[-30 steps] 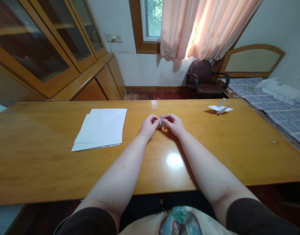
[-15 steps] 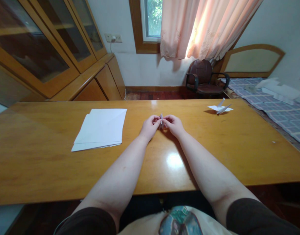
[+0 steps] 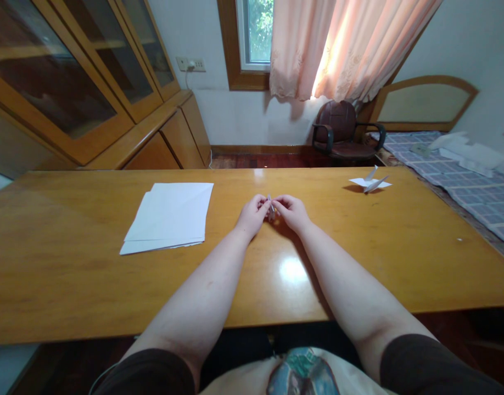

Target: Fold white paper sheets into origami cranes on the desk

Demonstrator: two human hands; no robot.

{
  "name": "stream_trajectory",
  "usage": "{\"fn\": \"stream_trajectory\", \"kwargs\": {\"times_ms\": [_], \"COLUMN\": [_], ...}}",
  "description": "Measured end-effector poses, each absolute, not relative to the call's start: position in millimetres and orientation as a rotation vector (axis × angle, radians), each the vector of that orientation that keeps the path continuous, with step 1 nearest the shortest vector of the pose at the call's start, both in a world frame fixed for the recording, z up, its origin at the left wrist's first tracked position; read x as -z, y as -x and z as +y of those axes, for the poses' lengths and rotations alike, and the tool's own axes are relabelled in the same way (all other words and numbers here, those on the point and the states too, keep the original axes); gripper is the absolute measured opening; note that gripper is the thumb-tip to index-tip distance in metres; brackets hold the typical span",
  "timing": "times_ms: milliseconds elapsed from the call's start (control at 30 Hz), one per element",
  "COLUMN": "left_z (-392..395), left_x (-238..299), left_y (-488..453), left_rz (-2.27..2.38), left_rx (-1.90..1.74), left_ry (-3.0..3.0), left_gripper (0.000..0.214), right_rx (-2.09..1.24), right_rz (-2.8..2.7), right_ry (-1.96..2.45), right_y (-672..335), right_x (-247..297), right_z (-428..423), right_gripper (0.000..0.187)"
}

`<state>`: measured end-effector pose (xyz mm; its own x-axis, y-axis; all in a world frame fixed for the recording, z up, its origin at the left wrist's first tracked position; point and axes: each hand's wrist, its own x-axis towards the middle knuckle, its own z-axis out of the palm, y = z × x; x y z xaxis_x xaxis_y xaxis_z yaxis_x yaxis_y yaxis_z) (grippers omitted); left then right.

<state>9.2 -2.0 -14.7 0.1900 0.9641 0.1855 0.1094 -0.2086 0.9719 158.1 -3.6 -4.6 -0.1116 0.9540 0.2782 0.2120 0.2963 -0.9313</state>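
My left hand [image 3: 252,215] and my right hand [image 3: 291,213] meet near the middle of the wooden table [image 3: 71,263]. Their fingertips pinch a small, narrow piece of folded white paper [image 3: 270,207] between them, and the fingers hide most of it. To the left lies a stack of white paper sheets [image 3: 167,216], well away from my left hand. A white origami crane [image 3: 369,182] stands at the far right of the table, beyond my right hand.
A wooden cabinet with glass doors [image 3: 71,71] stands at the back left. Behind the table's far edge are a dark leather office chair [image 3: 336,129] and a curtained window [image 3: 318,49]. A bed with a checked cover [image 3: 462,175] runs along the right.
Both hands have stayed almost in place, still pinching the folded paper. The paper and fingertips sit slightly lower and nearer to me than a second ago.
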Motion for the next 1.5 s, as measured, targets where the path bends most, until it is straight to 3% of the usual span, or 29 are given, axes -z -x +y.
{"fn": "stream_trajectory", "kwargs": {"times_ms": [233, 400, 733, 933, 1067, 1367, 1500], "left_z": [-6.8, -7.0, 1.8, 7.7, 5.9, 8.3, 10.8], "left_x": [4.2, 0.4, 13.1, 20.1, 16.3, 20.0, 18.0], "left_y": [-8.7, -8.6, -13.7, -7.6, -7.9, -12.3, -11.4], "left_rz": [1.143, 1.186, 1.087, 1.385, 1.265, 1.065, 1.032], "left_rx": [-1.12, -1.11, -1.15, -1.143, -1.089, -1.208, -1.284], "left_ry": [-1.725, -1.808, -1.367, -1.536, -1.494, -1.276, -1.22], "left_gripper": [0.02, 0.021, 0.003, 0.027, 0.02, 0.041, 0.041], "right_rx": [-1.012, -0.896, -1.025, -1.15, -1.234, -1.366, -1.279], "right_rz": [-1.513, -1.501, -1.319, -1.189, -1.075, -1.091, -1.183], "right_ry": [1.104, 1.21, 1.234, 1.19, 1.159, 0.967, 0.921], "right_y": [-158.1, -159.3, -161.1, -163.0, -166.4, -164.4, -160.9], "right_x": [6.4, 5.8, 11.7, 16.0, 17.7, 16.6, 15.4], "right_z": [-6.0, -6.0, 3.6, 10.8, 14.8, 13.5, 11.1], "right_gripper": [0.032, 0.03, 0.034, 0.029, 0.028, 0.038, 0.06]}}
